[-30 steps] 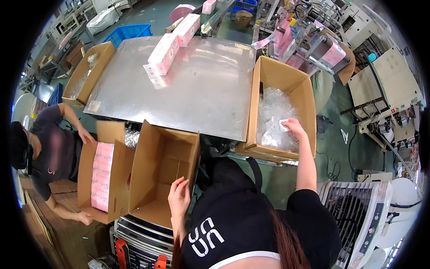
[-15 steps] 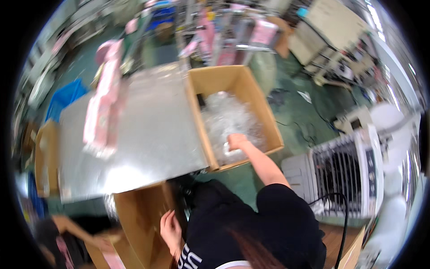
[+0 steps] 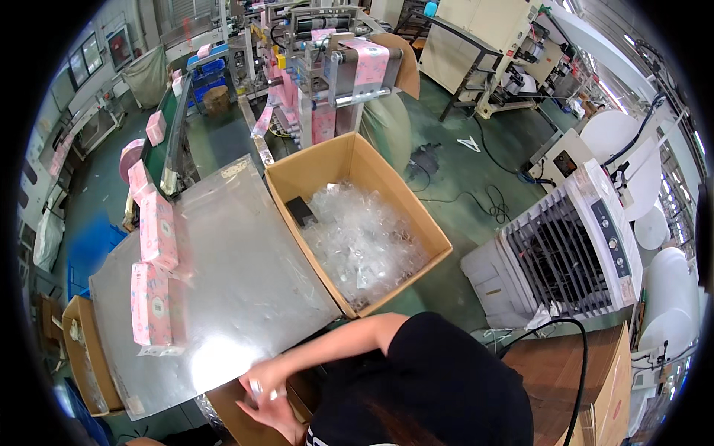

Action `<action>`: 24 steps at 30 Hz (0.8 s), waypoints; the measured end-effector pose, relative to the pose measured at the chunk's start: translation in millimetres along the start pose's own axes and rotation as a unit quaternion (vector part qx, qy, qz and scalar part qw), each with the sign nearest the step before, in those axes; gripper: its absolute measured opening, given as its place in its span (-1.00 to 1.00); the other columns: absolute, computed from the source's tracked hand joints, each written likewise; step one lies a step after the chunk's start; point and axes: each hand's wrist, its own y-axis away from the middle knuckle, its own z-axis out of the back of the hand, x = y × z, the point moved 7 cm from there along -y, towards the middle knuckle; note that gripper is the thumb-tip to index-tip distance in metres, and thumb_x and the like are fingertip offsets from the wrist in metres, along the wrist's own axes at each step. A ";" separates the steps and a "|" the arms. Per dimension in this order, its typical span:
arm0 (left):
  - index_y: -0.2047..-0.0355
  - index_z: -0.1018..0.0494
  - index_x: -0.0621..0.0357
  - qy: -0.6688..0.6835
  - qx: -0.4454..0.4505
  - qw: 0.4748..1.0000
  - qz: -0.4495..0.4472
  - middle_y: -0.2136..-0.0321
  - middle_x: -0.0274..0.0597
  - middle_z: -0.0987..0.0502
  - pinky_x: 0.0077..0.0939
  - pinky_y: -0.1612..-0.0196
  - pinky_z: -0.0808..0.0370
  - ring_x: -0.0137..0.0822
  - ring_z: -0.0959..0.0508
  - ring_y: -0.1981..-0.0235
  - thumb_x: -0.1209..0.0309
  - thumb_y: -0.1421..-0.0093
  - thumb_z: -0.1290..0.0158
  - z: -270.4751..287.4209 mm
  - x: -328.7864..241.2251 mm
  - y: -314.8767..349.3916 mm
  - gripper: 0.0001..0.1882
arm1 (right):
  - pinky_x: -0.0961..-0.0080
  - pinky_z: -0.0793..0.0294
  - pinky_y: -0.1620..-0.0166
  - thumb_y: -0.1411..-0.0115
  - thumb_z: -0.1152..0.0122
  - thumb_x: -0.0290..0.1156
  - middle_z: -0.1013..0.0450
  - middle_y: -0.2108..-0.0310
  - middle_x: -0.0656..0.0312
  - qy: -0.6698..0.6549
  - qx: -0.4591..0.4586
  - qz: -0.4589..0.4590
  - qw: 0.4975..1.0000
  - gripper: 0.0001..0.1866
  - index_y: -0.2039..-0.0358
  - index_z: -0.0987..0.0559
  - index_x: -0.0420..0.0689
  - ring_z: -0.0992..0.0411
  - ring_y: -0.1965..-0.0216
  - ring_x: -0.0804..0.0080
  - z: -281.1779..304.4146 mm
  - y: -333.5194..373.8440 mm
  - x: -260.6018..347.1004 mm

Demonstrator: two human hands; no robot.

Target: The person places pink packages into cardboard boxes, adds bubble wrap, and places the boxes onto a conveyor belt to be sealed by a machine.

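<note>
My right arm reaches across to the left, and my right hand (image 3: 265, 374) is closed on a small clear plastic piece (image 3: 255, 386). Just below it, my left hand (image 3: 277, 415) has its fingers apart in a curve close to that piece; whether they touch it is hard to see. Both hands are above an open cardboard box (image 3: 227, 412) beside the metal table's near edge. Ahead of me, a larger cardboard box (image 3: 401, 178) holds a heap of clear plastic pieces (image 3: 364, 241) and a dark block (image 3: 300, 211) along its left wall.
Pink patterned packs (image 3: 155, 303) stand in a row on the metal table (image 3: 245, 260), leading back to a conveyor (image 3: 175, 141). A machine with pink film (image 3: 370, 63) stands beyond. To the right are an air cooler (image 3: 565, 245) and a closed carton (image 3: 573, 364).
My right hand has left the heap of plastic pieces and swung left to meet my left hand, carrying a clear piece. My view has shifted, and the co-worker at lower left is mostly out of sight.
</note>
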 end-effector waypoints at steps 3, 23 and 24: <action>-0.26 -0.16 0.08 0.063 -0.101 0.991 -0.063 -0.19 -0.01 -0.30 0.02 -0.06 -0.42 -0.16 -0.39 -0.12 -0.03 -0.33 0.20 47.3 -8.4 -3.2 -0.38 | 0.18 -0.53 0.22 0.33 -0.47 0.06 -0.53 0.38 0.09 0.219 0.001 0.074 0.973 -0.32 0.22 -0.49 -0.06 -0.52 0.26 0.03 -73.9 -36.9 -18.3; -0.09 -0.41 0.09 -0.472 -0.318 0.791 -0.224 -0.18 0.00 -0.27 -0.20 -0.18 -0.30 -0.05 -0.29 -0.21 0.53 -0.13 -0.06 90.5 -1.7 -94.1 -0.54 | -0.29 0.04 -0.27 0.23 -0.51 -0.24 -0.15 -0.23 0.04 0.621 0.062 0.159 0.765 0.06 -0.29 -0.16 -0.14 0.01 -0.35 0.05 201.5 -329.1 98.4; -0.06 -0.42 0.12 -0.555 -0.326 0.716 -0.270 -0.16 0.02 -0.28 -0.31 -0.18 -0.31 -0.04 -0.30 -0.20 0.54 -0.13 -0.06 50.0 -21.3 -86.5 -0.56 | -0.30 0.02 -0.27 0.23 -0.52 -0.20 -0.15 -0.24 0.07 0.658 0.014 0.129 0.742 0.06 -0.27 -0.18 -0.18 0.01 -0.36 0.07 227.4 -347.3 82.0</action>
